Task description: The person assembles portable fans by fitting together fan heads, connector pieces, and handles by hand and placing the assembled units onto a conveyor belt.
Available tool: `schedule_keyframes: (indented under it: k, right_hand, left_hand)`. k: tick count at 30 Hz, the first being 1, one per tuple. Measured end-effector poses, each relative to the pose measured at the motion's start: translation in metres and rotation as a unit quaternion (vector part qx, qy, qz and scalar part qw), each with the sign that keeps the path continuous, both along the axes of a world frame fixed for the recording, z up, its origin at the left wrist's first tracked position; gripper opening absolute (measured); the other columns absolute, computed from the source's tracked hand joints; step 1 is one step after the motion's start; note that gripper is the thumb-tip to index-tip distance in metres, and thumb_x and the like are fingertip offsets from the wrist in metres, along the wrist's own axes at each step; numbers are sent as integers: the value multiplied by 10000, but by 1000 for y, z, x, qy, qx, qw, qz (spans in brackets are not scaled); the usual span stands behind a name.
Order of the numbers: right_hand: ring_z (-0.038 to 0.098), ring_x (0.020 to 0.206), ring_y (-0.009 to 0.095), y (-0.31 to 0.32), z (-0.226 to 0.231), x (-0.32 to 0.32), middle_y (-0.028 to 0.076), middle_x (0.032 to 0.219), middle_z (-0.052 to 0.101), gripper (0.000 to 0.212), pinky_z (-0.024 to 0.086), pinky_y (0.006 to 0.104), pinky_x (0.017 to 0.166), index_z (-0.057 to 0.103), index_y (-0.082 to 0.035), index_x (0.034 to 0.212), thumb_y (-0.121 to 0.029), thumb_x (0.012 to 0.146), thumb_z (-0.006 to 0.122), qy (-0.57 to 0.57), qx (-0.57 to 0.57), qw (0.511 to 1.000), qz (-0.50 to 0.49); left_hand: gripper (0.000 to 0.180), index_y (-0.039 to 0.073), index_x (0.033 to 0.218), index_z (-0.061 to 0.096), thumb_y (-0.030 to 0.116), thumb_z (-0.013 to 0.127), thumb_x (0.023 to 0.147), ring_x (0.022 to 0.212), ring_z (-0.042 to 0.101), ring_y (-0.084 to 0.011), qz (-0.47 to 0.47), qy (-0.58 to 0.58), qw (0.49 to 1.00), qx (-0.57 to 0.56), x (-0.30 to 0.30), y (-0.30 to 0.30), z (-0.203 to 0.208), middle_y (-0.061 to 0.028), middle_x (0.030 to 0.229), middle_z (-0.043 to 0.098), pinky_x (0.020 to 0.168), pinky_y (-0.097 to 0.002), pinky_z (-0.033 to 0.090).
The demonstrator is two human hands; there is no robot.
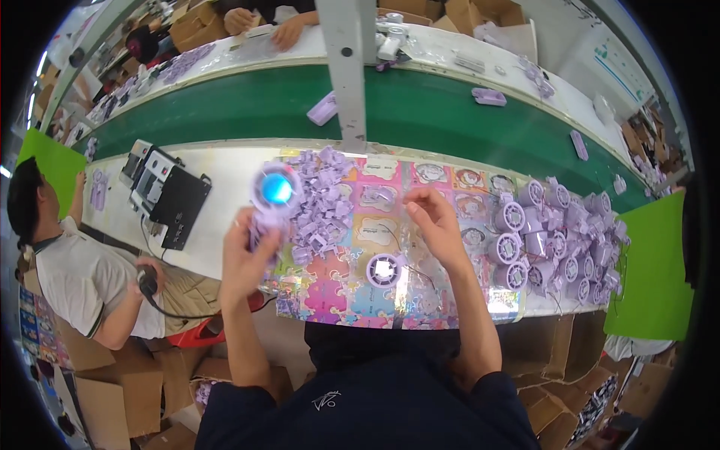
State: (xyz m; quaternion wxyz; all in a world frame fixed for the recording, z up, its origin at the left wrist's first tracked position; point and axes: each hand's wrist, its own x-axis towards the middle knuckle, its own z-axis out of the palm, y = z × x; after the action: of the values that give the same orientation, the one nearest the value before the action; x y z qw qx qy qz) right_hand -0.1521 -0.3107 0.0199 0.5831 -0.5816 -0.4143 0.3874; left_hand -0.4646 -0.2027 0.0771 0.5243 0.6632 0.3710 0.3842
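My left hand (250,259) is closed around the lower part of a lilac round housing (257,196), whose glossy centre shines blue. It is held up beside a heap of small lilac plastic parts (319,217). My right hand (437,229) hovers over the colourful printed sheet (322,289), fingers apart and nothing in them. Below and left of that hand, another lilac round housing (373,282) lies on the sheet with a thin dark wire beside it. A large pile of similar round housings (534,244), some with wires, covers the right end of the table.
A black-and-white bench machine (169,191) stands at left. Beyond the table runs a green conveyor belt (442,109) carrying scattered lilac parts, with a grey post (346,75) in front. A co-worker (97,277) sits at left; another person's hands (286,34) work across the belt. Cardboard boxes (127,390) stand below.
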Motion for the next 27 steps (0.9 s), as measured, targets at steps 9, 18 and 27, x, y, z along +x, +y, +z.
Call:
schedule_keyframes:
  k: [9,18,27]
  right_hand:
    - [609,1043,155,-50,82,-41,83,1109,657,763,482,321,931,606,15,1275,-642,1046,292,24,70,994,79]
    - [634,1002,286,-93,70,-17,130,1087,663,710,490,371,869,665,8,1175,-481,714,892,-204,207,956,38]
    - [636,989,180,-122,85,-6,89,1092,658,538,497,318,854,637,-2,1201,-329,807,803,-27,142,989,-10]
  left_hand:
    - [334,0,1210,530,87,694,932,983,559,-119,-260,0,961,-90,76,-89,-20,-86,1100,600,831,-273,450]
    - [535,0,1415,374,90,661,972,1053,571,-115,-364,-37,897,-249,102,-117,-16,-84,1236,551,858,-259,496]
    - [609,30,1329,434,156,809,866,1077,549,-145,-347,-2,919,-190,113,-134,5,-71,1143,563,939,-307,450]
